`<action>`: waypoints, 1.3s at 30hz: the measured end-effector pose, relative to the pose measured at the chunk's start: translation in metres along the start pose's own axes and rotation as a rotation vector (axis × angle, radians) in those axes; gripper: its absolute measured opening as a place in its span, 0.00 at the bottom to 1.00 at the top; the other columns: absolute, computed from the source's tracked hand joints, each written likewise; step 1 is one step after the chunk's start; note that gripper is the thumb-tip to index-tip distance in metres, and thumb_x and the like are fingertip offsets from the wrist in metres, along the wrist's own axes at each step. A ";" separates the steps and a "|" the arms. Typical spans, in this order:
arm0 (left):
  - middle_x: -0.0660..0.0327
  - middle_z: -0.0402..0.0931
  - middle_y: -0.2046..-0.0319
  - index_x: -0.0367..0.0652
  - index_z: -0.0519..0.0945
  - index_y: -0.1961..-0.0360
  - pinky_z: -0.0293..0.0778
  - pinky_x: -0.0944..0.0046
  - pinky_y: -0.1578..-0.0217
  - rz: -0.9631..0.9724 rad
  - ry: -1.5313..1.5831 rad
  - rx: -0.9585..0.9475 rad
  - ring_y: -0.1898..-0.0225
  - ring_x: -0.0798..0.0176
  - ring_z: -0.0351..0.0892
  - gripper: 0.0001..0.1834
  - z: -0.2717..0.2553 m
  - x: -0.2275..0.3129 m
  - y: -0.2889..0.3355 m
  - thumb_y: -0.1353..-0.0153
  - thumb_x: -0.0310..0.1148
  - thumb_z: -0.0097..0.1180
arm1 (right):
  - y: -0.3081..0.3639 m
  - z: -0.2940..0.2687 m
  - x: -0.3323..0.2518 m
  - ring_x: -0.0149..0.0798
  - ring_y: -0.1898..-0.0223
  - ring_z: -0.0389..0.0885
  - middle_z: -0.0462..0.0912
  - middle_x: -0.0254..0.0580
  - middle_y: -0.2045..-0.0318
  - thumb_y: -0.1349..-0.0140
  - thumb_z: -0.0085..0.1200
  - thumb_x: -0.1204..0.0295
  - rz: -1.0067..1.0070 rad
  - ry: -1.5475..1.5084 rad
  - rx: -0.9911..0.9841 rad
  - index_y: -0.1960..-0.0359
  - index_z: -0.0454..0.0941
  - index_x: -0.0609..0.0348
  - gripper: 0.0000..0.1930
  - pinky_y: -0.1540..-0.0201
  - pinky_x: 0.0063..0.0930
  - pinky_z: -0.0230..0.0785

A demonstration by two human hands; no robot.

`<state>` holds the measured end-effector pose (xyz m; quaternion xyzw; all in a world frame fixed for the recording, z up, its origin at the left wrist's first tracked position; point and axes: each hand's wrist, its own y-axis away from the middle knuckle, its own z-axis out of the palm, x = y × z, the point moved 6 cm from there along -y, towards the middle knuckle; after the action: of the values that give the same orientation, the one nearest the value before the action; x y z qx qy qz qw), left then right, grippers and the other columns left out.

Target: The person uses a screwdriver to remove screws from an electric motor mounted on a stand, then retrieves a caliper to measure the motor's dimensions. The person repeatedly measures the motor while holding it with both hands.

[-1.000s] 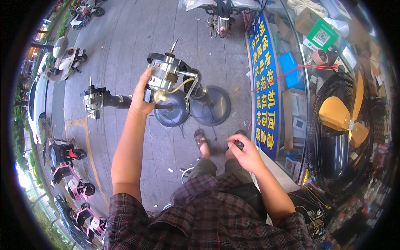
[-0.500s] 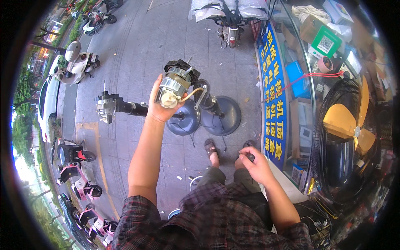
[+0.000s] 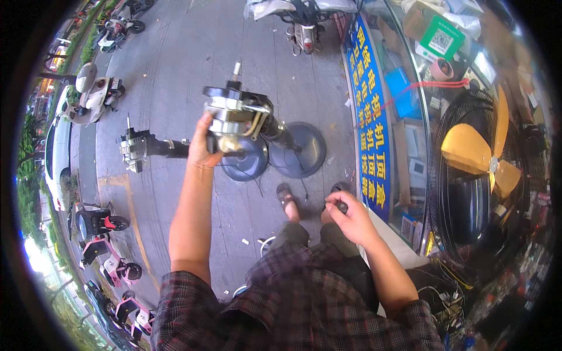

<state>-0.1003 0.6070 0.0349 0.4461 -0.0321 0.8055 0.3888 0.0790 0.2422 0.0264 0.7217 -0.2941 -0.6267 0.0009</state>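
While a yellow-bladed fan (image 3: 493, 165) crowded the near right, we saw the right hand (image 3: 354, 223) pinching a dark object (image 3: 342, 206), fingers curled. The left hand (image 3: 205, 151) gripped a silver motor (image 3: 227, 111) atop a dark pole (image 3: 285, 137), most fingers hidden; a second motor (image 3: 136, 151) sat leftward. Rightward ran a yellow-lettered blue signboard (image 3: 374, 114); farther off, a white scooter (image 3: 96, 98).

The fan motor (image 3: 225, 108) has a shiny metal casing; the round stand bases (image 3: 311, 153) look smooth and glossy, the yellow fan blades (image 3: 465, 148) smooth plastic, the plaid shirt (image 3: 281, 313) matt woven cloth.
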 end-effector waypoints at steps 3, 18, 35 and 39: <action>0.48 0.80 0.39 0.39 0.73 0.32 0.78 0.43 0.38 0.040 0.110 -0.020 0.40 0.44 0.82 0.38 -0.011 -0.005 0.011 0.31 0.58 0.59 | 0.005 -0.004 0.007 0.41 0.55 0.85 0.85 0.44 0.59 0.31 0.62 0.71 0.000 0.017 0.007 0.51 0.81 0.61 0.11 0.53 0.32 0.76; 0.50 0.80 0.43 0.42 0.76 0.35 0.78 0.47 0.39 -0.059 0.788 0.346 0.43 0.44 0.80 0.35 -0.061 -0.171 0.027 0.35 0.55 0.62 | -0.008 0.000 0.032 0.39 0.54 0.85 0.85 0.43 0.58 0.30 0.61 0.72 0.151 0.079 -0.081 0.52 0.81 0.62 0.09 0.46 0.32 0.74; 0.48 0.76 0.37 0.42 0.73 0.32 0.73 0.44 0.36 -0.086 0.804 0.312 0.34 0.40 0.74 0.41 -0.072 -0.195 0.028 0.34 0.63 0.60 | -0.028 0.027 0.039 0.42 0.56 0.84 0.85 0.45 0.59 0.30 0.62 0.69 0.186 0.151 -0.194 0.53 0.79 0.62 0.11 0.48 0.32 0.74; 0.44 0.72 0.33 0.37 0.67 0.28 0.73 0.44 0.34 -0.141 0.683 0.322 0.31 0.39 0.72 0.51 -0.070 -0.188 0.040 0.35 0.72 0.54 | -0.034 0.029 0.039 0.42 0.58 0.83 0.85 0.46 0.60 0.30 0.63 0.69 0.163 0.176 -0.187 0.54 0.79 0.61 0.10 0.49 0.33 0.74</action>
<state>-0.1185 0.4945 -0.1350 0.2083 0.2569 0.8737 0.3567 0.0688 0.2641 -0.0271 0.7444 -0.2909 -0.5833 0.1450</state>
